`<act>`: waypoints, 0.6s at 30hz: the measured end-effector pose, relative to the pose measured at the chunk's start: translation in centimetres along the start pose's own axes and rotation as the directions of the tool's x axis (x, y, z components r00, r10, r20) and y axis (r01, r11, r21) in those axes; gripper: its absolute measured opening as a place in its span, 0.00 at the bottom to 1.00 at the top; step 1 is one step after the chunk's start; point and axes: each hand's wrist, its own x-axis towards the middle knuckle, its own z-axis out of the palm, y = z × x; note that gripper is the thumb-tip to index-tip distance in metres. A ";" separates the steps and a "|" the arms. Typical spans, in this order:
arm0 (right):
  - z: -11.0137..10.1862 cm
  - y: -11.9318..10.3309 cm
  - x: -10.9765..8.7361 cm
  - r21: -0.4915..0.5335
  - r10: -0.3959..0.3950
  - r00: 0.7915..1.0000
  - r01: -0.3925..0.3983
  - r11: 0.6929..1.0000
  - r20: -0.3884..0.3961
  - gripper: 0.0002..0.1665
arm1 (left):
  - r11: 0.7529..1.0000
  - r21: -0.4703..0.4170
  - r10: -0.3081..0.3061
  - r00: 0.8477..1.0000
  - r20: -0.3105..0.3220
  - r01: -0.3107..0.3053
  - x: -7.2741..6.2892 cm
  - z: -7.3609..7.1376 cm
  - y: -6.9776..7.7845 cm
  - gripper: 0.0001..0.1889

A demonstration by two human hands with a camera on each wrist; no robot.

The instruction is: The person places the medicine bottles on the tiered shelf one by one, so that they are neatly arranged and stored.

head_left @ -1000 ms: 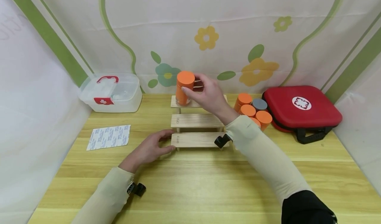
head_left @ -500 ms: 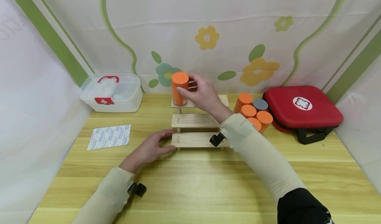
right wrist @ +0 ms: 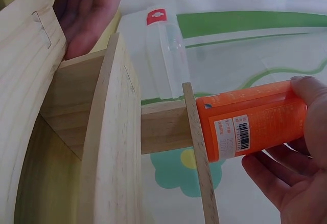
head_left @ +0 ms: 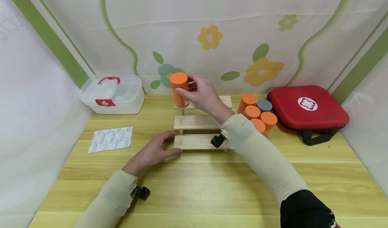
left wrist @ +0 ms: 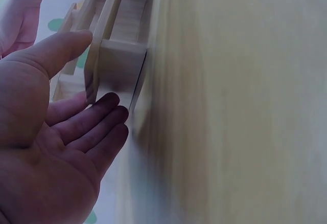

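Right hand (head_left: 202,92): I pinch the orange bottle (head_left: 178,90) between thumb and fingers, upright, upper middle of the head view. Base looks down on the left end of the top shelf (head_left: 225,101). Little board left past it, so a sideways release could tip it off. Left hand (head_left: 153,150), left of centre, fingers loosely extended by the bottom shelf (head_left: 197,142); can't tell if it braces. If not, my right sleeve (head_left: 257,154) brushing the wooden rack (head_left: 197,122) could shift it.
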 end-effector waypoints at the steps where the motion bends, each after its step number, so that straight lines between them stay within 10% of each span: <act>1: 0.0 0.0 0.0 0.005 0.005 1.000 -0.005 1.000 0.002 0.37 | 1.000 0.004 -0.002 1.000 0.002 0.002 0.0 0.1 0.1 0.38; 18: -0.8 0.1 -0.6 0.052 -0.007 1.000 0.006 0.999 0.022 0.40 | 0.999 0.035 -0.030 0.999 -0.011 0.030 0.1 0.3 0.3 0.40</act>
